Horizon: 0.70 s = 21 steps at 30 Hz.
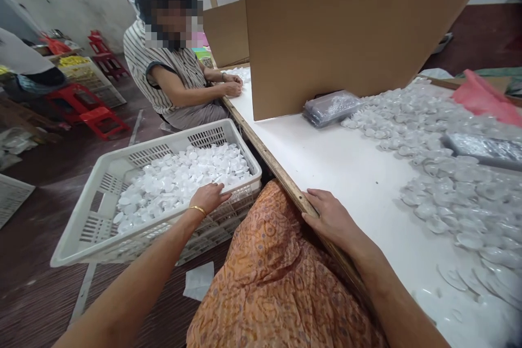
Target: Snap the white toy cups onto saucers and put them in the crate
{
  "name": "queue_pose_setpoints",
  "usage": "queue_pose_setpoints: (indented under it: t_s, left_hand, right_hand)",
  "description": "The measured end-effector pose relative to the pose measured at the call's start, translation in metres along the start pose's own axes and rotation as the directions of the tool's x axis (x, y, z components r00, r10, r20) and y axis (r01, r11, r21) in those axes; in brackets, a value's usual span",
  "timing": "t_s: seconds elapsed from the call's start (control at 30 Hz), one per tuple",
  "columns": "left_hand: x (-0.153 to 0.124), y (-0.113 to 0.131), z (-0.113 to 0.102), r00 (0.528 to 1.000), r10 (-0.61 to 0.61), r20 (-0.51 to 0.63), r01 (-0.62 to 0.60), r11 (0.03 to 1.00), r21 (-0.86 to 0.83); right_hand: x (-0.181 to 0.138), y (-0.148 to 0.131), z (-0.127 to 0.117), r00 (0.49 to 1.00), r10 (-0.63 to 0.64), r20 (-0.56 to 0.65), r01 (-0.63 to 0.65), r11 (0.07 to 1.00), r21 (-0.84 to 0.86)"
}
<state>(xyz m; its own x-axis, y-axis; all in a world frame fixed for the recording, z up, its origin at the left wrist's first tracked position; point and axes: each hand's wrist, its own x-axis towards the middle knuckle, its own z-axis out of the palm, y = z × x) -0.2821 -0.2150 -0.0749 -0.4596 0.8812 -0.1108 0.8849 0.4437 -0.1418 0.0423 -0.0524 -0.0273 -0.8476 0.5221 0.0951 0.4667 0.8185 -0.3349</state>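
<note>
My left hand [207,199] is at the near rim of a white plastic crate [75,247], with its fingers curled over that rim. Inside the crate lies a heap of small white, round plastic pieces [163,179]. On the wooden edge [281,171] of the white table [326,155] rests my right hand [330,215], its thumb apart from the fingers and nothing in it. Many clear, round plastic pieces [444,190] are spread over the table's right side.
A large cardboard sheet [326,27] stands upright across the table. By its foot lies a wrapped clear pack [332,107], and another such pack [485,149] is farther right. A co-worker [175,76] sits beyond the crate. Red stools [87,109] stand at left.
</note>
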Motion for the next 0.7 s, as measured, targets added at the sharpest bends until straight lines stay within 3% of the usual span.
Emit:
queue_pose_setpoints:
  t_s: [0.3, 0.7]
  left_hand:
    - [-0.0012, 0.0016, 0.0033, 0.997, -0.074, 0.003, 0.074, 0.997, -0.022]
    - [-0.0009, 0.0038, 0.0024, 0.998, -0.064, -0.009, 0.065, 0.998, 0.021]
  right_hand:
    - [-0.0019, 0.0050, 0.0057, 0.998, -0.020, -0.063, 0.021, 0.999, 0.026]
    - [0.0001, 0.0043, 0.0042, 0.998, -0.020, -0.064, 0.022, 0.999, 0.027]
